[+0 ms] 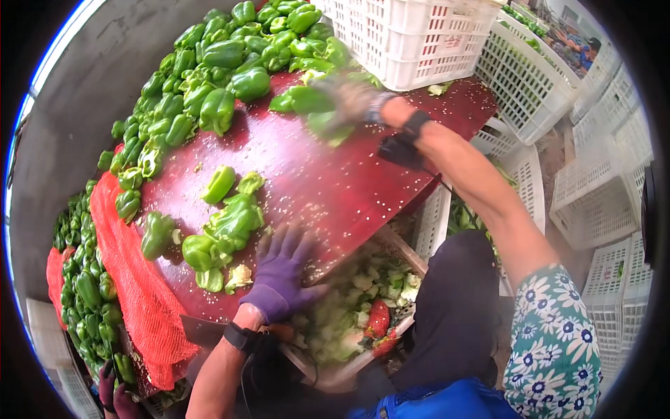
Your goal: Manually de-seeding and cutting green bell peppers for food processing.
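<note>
My left hand [282,275], in a purple knit glove, is spread open at the near edge of a seed-strewn red table [345,178]. Beside its fingers lie cut green bell pepper pieces [235,222] and a pale seed core [239,277]. My right hand [348,99], gloved and motion-blurred, is over the far part of the table. Green pepper pieces [303,99] lie at its fingers; the blur hides whether it grips any. A large heap of whole green bell peppers [225,55] covers the table's far left side.
A white plastic crate [419,39] stands on the table's far end, with more crates [528,78] to the right. Below the near edge, a bin [361,366] holds pepper scraps and red speckled objects [378,318]. Red mesh [136,277] drapes left; another person's gloved hand [125,400] shows bottom left.
</note>
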Demonstrator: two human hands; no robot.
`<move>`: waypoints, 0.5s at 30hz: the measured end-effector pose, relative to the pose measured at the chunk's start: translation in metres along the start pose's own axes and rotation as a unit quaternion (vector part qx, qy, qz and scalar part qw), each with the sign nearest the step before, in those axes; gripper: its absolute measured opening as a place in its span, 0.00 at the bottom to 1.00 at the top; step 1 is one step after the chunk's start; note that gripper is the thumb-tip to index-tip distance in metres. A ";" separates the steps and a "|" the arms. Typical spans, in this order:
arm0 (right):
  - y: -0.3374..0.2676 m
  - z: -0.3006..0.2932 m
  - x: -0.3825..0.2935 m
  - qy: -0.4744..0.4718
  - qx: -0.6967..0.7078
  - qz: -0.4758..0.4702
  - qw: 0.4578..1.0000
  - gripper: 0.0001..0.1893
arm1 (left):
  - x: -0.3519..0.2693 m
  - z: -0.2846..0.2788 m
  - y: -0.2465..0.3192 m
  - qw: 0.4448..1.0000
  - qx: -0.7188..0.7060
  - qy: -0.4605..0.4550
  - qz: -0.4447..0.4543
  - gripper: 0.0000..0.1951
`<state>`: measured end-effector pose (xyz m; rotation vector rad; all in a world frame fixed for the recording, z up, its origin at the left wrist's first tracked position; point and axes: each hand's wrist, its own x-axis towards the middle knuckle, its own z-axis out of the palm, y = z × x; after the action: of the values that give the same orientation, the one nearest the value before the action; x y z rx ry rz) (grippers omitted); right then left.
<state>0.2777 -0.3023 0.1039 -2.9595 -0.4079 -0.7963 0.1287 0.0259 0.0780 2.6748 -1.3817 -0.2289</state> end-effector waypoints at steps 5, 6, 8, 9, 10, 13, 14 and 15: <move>-0.017 0.011 0.015 -0.192 -0.034 0.105 0.975 0.33 | 0.002 0.004 0.000 1.000 -0.014 0.014 0.012 0.49; -0.045 -0.014 0.016 -0.177 -0.042 0.091 0.979 0.26 | -0.007 0.004 -0.004 1.000 -0.013 0.011 -0.006 0.49; -0.040 -0.015 0.013 -0.156 -0.055 0.045 0.985 0.23 | -0.004 0.003 -0.002 1.000 -0.015 0.019 -0.001 0.49; -0.037 -0.009 0.014 -0.134 -0.061 -0.003 0.989 0.19 | -0.004 0.002 -0.002 1.000 -0.019 0.018 -0.002 0.49; -0.032 0.002 0.007 -0.065 0.014 -0.042 0.997 0.15 | -0.003 0.003 -0.001 1.000 -0.024 0.018 -0.001 0.49; -0.029 -0.006 0.010 -0.120 -0.103 -0.083 0.984 0.16 | -0.003 0.005 -0.001 1.000 -0.022 0.016 -0.006 0.49; -0.027 -0.005 0.009 -0.119 -0.104 -0.084 0.984 0.16 | -0.003 0.007 -0.002 1.000 -0.022 0.018 -0.007 0.49; -0.017 -0.001 0.006 -0.086 -0.079 -0.100 0.988 0.16 | -0.002 0.008 -0.003 1.000 -0.019 0.020 -0.003 0.49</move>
<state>0.2773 -0.2845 0.1074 -3.1856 -0.6909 -0.6163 0.1281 0.0290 0.0698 2.6384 -1.3437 -0.2004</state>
